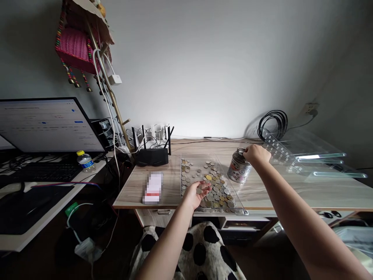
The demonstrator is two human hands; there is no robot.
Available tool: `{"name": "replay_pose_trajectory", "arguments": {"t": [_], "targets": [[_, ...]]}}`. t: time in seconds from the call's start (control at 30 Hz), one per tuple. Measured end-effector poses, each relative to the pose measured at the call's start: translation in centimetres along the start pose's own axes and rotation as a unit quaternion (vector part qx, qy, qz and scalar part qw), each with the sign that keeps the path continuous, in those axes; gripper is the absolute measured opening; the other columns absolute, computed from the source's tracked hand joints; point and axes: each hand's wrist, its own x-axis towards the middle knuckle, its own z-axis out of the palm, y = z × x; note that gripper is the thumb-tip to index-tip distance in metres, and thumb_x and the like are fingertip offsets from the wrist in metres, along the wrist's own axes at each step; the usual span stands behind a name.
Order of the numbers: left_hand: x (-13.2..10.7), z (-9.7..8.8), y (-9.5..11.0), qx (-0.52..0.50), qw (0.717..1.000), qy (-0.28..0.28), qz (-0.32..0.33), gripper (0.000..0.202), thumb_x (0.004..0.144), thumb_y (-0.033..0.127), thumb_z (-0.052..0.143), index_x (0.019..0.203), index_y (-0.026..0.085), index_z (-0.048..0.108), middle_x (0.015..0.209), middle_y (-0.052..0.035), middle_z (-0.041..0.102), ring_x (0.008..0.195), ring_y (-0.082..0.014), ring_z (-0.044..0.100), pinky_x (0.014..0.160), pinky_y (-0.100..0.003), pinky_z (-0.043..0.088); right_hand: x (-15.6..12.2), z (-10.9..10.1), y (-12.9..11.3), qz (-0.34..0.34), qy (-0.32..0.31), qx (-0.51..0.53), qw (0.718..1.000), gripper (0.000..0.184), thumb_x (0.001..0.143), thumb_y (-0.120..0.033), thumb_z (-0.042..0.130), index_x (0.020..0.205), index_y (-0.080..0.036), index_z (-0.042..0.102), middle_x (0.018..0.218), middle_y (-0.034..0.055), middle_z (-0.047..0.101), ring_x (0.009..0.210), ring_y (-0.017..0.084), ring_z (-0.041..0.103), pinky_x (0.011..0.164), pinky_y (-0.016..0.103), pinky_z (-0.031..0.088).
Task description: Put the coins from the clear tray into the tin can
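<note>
A clear tray (186, 157) lies on the wooden desk and holds several coins (214, 182). My left hand (196, 195) hovers palm-up over the tray's near left part, fingers loosely curled round a few coins. To the right of the tray stands a printed tin can (238, 168), tilted a little. My right hand (256, 153) rests on the can's top rim, fingers pinched together there; what they pinch is too small to make out.
A black router (151, 155) stands at the back left of the desk (291, 190), a white and red card (153, 188) in front of it. Clear plastic trays (309, 157) and a coiled cable (272, 120) sit at right. A monitor (46, 124), keyboard and bottle (85, 160) fill the left desk.
</note>
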Motion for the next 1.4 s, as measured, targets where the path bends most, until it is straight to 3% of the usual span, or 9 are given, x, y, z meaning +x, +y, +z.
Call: {"name": "replay_pose_trajectory", "arguments": {"t": [0.1, 0.23, 0.33, 0.47, 0.63, 0.8, 1.0, 1.23, 1.4], "targets": [[0.0, 0.0, 0.1, -0.055, 0.998, -0.01, -0.015, 0.026, 0.084, 0.031, 0.034, 0.081, 0.01, 0.049, 0.085, -0.017, 0.061, 0.076, -0.019, 0.062, 0.062, -0.027, 0.048, -3.9, 0.4, -2.2, -0.123, 0.035, 0.057, 0.99, 0.032, 0.077, -0.034, 0.04, 0.092, -0.02, 0.065, 0.095, 0.012, 0.061, 0.074, 0.022, 0.057, 0.054, 0.03, 0.041], [0.2, 0.0, 0.2, -0.079, 0.997, 0.01, -0.022, 0.032, 0.083, 0.04, 0.033, 0.083, 0.013, 0.05, 0.074, -0.0095, 0.058, 0.066, -0.016, 0.06, 0.057, -0.026, 0.046, -12.0, 2.7, -5.9, -0.389, -0.143, 0.17, 0.894, 0.024, 0.078, -0.034, 0.043, 0.086, -0.027, 0.065, 0.093, 0.003, 0.061, 0.068, 0.013, 0.056, 0.056, 0.022, 0.041], [0.3, 0.1, 0.1, -0.073, 0.997, 0.007, -0.016, 0.033, 0.082, 0.04, 0.034, 0.084, 0.012, 0.052, 0.069, -0.0058, 0.056, 0.058, -0.0125, 0.056, 0.053, -0.023, 0.043, -16.1, 4.3, -7.6, -0.461, -0.153, 0.155, 0.861, 0.02, 0.076, -0.032, 0.048, 0.086, -0.026, 0.064, 0.09, 0.0028, 0.061, 0.079, 0.015, 0.056, 0.064, 0.022, 0.04], [0.2, 0.0, 0.1, -0.071, 0.996, -0.05, -0.013, 0.024, 0.081, 0.031, 0.037, 0.077, 0.012, 0.052, 0.069, -0.0057, 0.056, 0.06, -0.012, 0.056, 0.058, -0.022, 0.043, -15.4, 3.9, -7.5, -0.438, -0.119, 0.127, 0.882, 0.025, 0.081, -0.028, 0.04, 0.079, -0.024, 0.064, 0.084, 0.0035, 0.062, 0.072, 0.014, 0.056, 0.058, 0.022, 0.037], [0.1, -0.1, 0.1, -0.043, 0.999, -0.021, -0.015, 0.016, 0.077, 0.022, 0.043, 0.084, 0.011, 0.052, 0.086, -0.011, 0.06, 0.084, -0.0173, 0.059, 0.074, -0.026, 0.042, -6.9, 0.2, -3.0, -0.147, 0.018, 0.105, 0.983, 0.035, 0.079, -0.046, 0.038, 0.085, -0.023, 0.065, 0.077, 0.0082, 0.063, 0.065, 0.018, 0.054, 0.053, 0.027, 0.036], [0.1, -0.2, 0.1, -0.029, 0.999, -0.013, -0.01, 0.025, 0.08, 0.031, 0.039, 0.089, 0.011, 0.052, 0.09, -0.0126, 0.06, 0.089, -0.0191, 0.059, 0.08, -0.03, 0.041, -0.5, -1.1, 1.0, -0.026, -0.007, 0.027, 0.999, 0.019, 0.07, -0.03, 0.053, 0.072, -0.018, 0.066, 0.079, 0.0153, 0.061, 0.072, 0.026, 0.055, 0.054, 0.033, 0.035], [0.3, -0.3, 0.0, -0.051, 0.999, -0.01, -0.011, 0.026, 0.081, 0.036, 0.036, 0.09, 0.013, 0.046, 0.09, -0.0134, 0.06, 0.088, -0.0207, 0.059, 0.076, -0.031, 0.042, -2.2, -0.3, -0.3, -0.055, 0.02, 0.035, 0.998, 0.027, 0.074, -0.036, 0.046, 0.083, -0.018, 0.065, 0.086, 0.0148, 0.061, 0.077, 0.028, 0.054, 0.056, 0.034, 0.037], [0.2, -0.2, 0.1, -0.073, 0.995, -0.065, -0.005, 0.034, 0.08, 0.047, 0.035, 0.079, 0.015, 0.047, 0.07, -0.0055, 0.056, 0.063, -0.0149, 0.057, 0.059, -0.025, 0.041, -13.8, 3.6, -6.8, -0.449, -0.153, 0.147, 0.868, 0.024, 0.077, -0.031, 0.046, 0.094, -0.027, 0.062, 0.096, 0.0038, 0.059, 0.08, 0.015, 0.055, 0.064, 0.024, 0.041], [0.2, -0.2, 0.1, -0.039, 0.994, -0.089, -0.04, 0.039, 0.077, 0.053, 0.036, 0.083, 0.017, 0.048, 0.067, -0.0043, 0.055, 0.06, -0.0161, 0.055, 0.06, -0.028, 0.04, -13.6, 3.7, -7.0, -0.435, -0.158, 0.141, 0.875, 0.027, 0.082, -0.032, 0.039, 0.082, -0.025, 0.065, 0.085, 0.0033, 0.062, 0.069, 0.013, 0.056, 0.06, 0.023, 0.038]]}}
